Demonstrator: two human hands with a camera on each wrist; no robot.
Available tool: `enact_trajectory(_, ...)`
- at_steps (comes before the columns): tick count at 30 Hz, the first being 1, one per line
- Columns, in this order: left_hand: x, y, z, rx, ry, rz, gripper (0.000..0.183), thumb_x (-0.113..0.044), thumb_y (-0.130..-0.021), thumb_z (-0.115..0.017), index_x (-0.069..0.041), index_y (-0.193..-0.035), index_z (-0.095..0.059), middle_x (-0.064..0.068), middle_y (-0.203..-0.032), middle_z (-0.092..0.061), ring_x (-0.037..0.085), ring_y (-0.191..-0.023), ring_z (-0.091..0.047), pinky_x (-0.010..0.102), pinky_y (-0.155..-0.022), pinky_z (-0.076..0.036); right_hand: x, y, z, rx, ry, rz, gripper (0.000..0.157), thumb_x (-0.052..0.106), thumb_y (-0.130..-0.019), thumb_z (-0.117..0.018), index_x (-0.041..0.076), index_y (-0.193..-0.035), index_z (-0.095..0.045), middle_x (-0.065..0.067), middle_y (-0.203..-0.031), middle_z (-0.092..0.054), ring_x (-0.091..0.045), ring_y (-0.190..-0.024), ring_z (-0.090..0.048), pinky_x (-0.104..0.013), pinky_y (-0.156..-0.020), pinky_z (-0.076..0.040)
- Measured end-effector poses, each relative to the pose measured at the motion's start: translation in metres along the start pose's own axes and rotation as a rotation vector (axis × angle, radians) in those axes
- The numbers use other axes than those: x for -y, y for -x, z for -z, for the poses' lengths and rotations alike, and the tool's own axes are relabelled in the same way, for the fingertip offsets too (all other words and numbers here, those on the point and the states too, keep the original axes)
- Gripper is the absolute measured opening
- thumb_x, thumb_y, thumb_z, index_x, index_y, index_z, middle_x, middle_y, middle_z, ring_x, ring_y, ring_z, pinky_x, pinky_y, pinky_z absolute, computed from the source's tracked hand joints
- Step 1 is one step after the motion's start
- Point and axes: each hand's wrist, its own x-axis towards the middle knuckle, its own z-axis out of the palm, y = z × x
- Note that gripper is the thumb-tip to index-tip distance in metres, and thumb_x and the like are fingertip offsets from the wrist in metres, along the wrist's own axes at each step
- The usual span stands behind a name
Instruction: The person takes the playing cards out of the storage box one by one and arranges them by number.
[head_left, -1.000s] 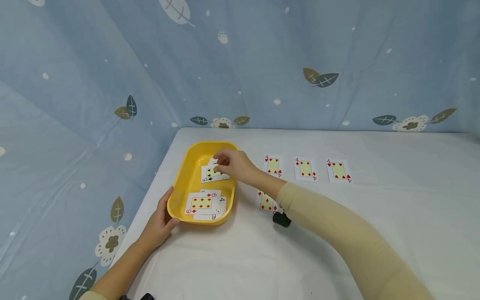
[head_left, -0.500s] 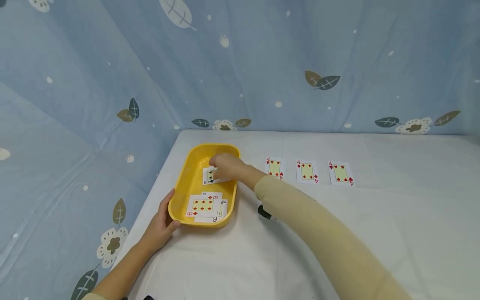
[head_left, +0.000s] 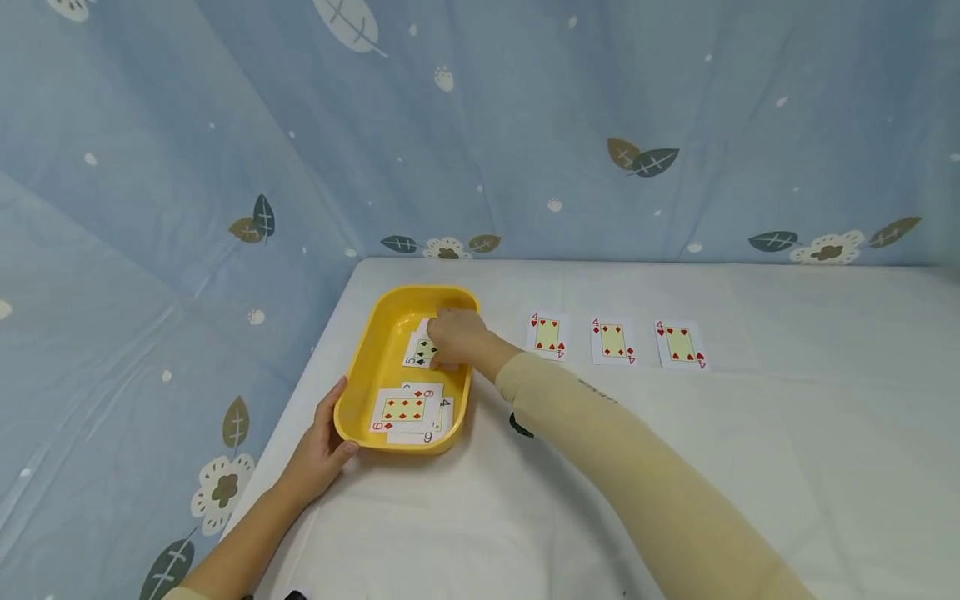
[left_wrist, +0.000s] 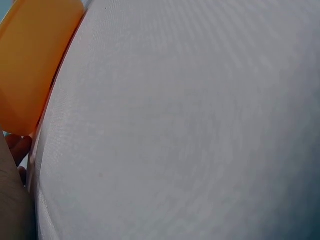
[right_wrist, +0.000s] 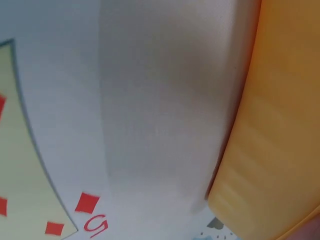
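In the head view a yellow plastic tray [head_left: 362, 375] stands at the table's left. My left hand [head_left: 313, 457] holds its near-left corner, fingers along the outer left wall and thumb on the near side. My right hand [head_left: 455, 337] is inside the tray's far part, bent fingers down at a five of spades [head_left: 420, 353]; whether they pinch a card is hidden. Another card's white edge shows beyond the five. In the tray's near part a red diamond card [head_left: 405, 408], apparently a six, overlaps other cards. The right wrist view shows a diamond card [right_wrist: 30, 165] on the table.
Right of the tray lie a four of hearts [head_left: 547, 335], a four of diamonds [head_left: 612, 342] and another four of hearts [head_left: 680, 344] in a row. White cloth [head_left: 787, 417] covers the table. A blue patterned curtain [head_left: 525, 125] borders the back and left.
My right hand has lowered onto the cards in the tray's far part. The right sleeve has shifted left and now covers the diamond card on the table. The left hand stays put.
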Motion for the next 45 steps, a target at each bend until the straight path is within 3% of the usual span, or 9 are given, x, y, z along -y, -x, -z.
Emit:
enact_trajectory(4,0.001,0.002,0.0,0.002,-0.004,0.008,0.08,-0.026,-0.092,-0.062,-0.013,-0.152,-0.011,0.019,-0.155,-0.017,-0.008,-0.13,-0.031,0.007,-0.097,-0.032,0.002,0.001,-0.001,-0.014,0.024,-0.04,0.051,0.059,-0.073,-0.072,0.016,-0.095,-0.059,0.003,-0.084,-0.055,-0.016,-0.085,-0.048,-0.027,-0.077,-0.04)
enact_trajectory(9,0.002,0.006,0.001,0.01,-0.01,0.028,0.08,-0.026,-0.092,-0.061,-0.015,-0.153,-0.01,0.019,-0.156,-0.017,-0.008,-0.13,-0.03,0.007,-0.097,-0.032,0.005,0.003,-0.005,-0.04,-0.029,-0.07,0.064,0.06,-0.066,-0.077,0.015,-0.106,-0.054,0.002,-0.094,-0.053,-0.015,-0.088,-0.047,-0.028,-0.081,-0.042)
enact_trajectory(13,0.001,0.008,0.002,0.006,-0.015,0.036,0.079,-0.025,-0.092,-0.061,-0.015,-0.153,-0.01,0.018,-0.156,-0.017,-0.008,-0.131,-0.03,0.006,-0.097,-0.032,0.006,0.009,-0.005,-0.105,-0.251,-0.053,0.045,0.036,-0.08,-0.075,0.016,-0.114,-0.053,0.004,-0.099,-0.061,-0.013,-0.084,-0.053,-0.025,-0.075,-0.046)
enact_trajectory(17,0.0,0.009,0.002,0.005,-0.025,0.03,0.078,-0.024,-0.093,-0.06,-0.013,-0.152,-0.01,0.019,-0.155,-0.018,-0.008,-0.131,-0.029,0.005,-0.097,-0.031,0.006,0.014,-0.002,-0.229,-0.451,-0.052,0.03,0.016,-0.095,-0.057,0.015,-0.125,-0.055,0.0,-0.115,-0.064,-0.014,-0.093,-0.059,-0.024,-0.081,-0.05)
enact_trajectory(21,-0.001,0.01,0.002,0.011,-0.028,0.029,0.079,-0.022,-0.093,-0.06,-0.013,-0.153,-0.009,0.021,-0.155,-0.017,-0.009,-0.132,-0.028,0.005,-0.097,-0.031,0.003,0.018,-0.001,-0.304,-0.599,-0.07,0.026,0.012,-0.098,-0.051,0.009,-0.122,-0.058,-0.005,-0.115,-0.065,-0.015,-0.091,-0.061,-0.022,-0.076,-0.051)
enact_trajectory(25,0.0,0.009,0.001,0.02,-0.031,0.032,0.08,-0.021,-0.092,-0.061,-0.015,-0.153,-0.009,0.022,-0.155,-0.016,-0.009,-0.132,-0.027,0.006,-0.098,-0.03,-0.002,0.02,-0.001,-0.333,-0.81,-0.068,0.015,0.013,-0.097,-0.054,0.004,-0.107,-0.061,-0.009,-0.098,-0.065,-0.014,-0.073,-0.064,-0.019,-0.063,-0.052)
enact_trajectory(32,-0.001,0.005,0.002,0.019,-0.049,0.036,0.081,-0.022,-0.092,-0.061,-0.017,-0.153,-0.009,0.02,-0.155,-0.017,-0.01,-0.133,-0.026,0.006,-0.098,-0.03,-0.011,0.022,0.002,-0.368,-1.254,-0.052,0.016,0.012,-0.095,-0.056,0.0,-0.105,-0.053,-0.017,-0.081,-0.067,-0.032,-0.071,-0.068,-0.04,-0.067,-0.057)
enact_trajectory(39,0.0,0.005,0.0,0.025,-0.053,0.033,0.081,-0.02,-0.092,-0.061,-0.016,-0.153,-0.008,0.022,-0.155,-0.016,-0.011,-0.132,-0.024,0.005,-0.098,-0.029,-0.017,0.032,0.003,-0.347,-1.322,-0.047,0.018,0.012,-0.096,-0.055,0.001,-0.108,-0.051,-0.014,-0.076,-0.067,-0.032,-0.07,-0.069,-0.042,-0.068,-0.057)
enact_trajectory(45,0.002,0.004,-0.001,0.022,-0.043,0.031,0.08,-0.022,-0.092,-0.061,-0.018,-0.153,-0.009,0.019,-0.155,-0.018,-0.01,-0.132,-0.026,0.007,-0.098,-0.031,-0.019,0.044,0.002,-0.379,-1.359,-0.065,0.022,0.015,-0.096,-0.055,0.004,-0.113,-0.048,-0.015,-0.077,-0.067,-0.027,-0.065,-0.068,-0.041,-0.066,-0.057)
